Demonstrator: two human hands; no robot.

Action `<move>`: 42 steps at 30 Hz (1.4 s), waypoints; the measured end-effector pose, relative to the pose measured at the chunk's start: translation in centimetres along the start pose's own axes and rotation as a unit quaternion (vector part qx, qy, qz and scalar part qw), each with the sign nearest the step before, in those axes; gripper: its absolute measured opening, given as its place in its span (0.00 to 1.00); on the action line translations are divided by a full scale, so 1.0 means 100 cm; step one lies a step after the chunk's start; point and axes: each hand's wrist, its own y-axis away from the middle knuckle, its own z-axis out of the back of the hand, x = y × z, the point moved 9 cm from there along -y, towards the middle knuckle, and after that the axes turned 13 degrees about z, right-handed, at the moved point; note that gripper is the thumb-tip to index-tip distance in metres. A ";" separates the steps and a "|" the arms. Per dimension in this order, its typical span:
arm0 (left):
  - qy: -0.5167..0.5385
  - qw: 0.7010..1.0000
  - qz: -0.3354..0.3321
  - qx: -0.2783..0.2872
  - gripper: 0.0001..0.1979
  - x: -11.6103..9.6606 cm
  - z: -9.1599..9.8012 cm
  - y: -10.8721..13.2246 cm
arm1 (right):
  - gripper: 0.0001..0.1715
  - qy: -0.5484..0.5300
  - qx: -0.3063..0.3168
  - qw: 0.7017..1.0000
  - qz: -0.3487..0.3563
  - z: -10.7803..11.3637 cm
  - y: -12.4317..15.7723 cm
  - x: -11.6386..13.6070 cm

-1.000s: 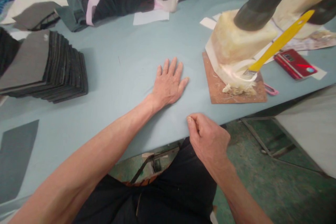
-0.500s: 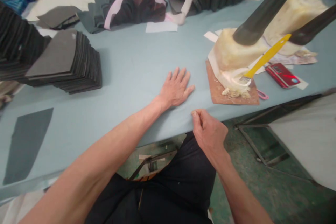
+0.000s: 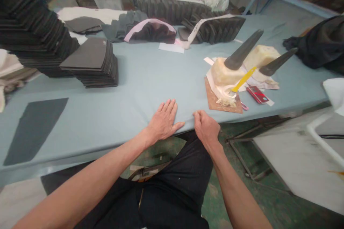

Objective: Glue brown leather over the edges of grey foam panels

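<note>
A grey-blue cloth (image 3: 139,75) covers the table. My left hand (image 3: 163,121) lies flat on it near the front edge, fingers stretched out and thumb apart. Closed at the same edge, my right hand (image 3: 205,126) pinches the cloth between thumb and fingers, a short way right of my left hand. Close to my right hand is a brown board (image 3: 212,96) with crumbly glue-like scraps. On it a yellow-handled brush (image 3: 244,79) leans in a white container whose shape I cannot fully make out.
Two cream blocks with dark horn-shaped handles (image 3: 243,50) stand behind the brush, beside a red box (image 3: 257,94). Stacks of dark cut pieces (image 3: 90,59) rise at left. One dark piece (image 3: 36,128) lies flat at front left. Bundled dark pieces (image 3: 215,30) line the back.
The view has tilted up, showing more of the room behind. My left hand has slid nearer the front edge, still flat. My right hand stays closed at the edge.
</note>
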 end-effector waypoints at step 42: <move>0.911 0.243 0.314 -0.111 0.46 0.122 0.042 0.256 | 0.58 -0.035 0.067 0.909 0.409 -0.089 0.068 0.219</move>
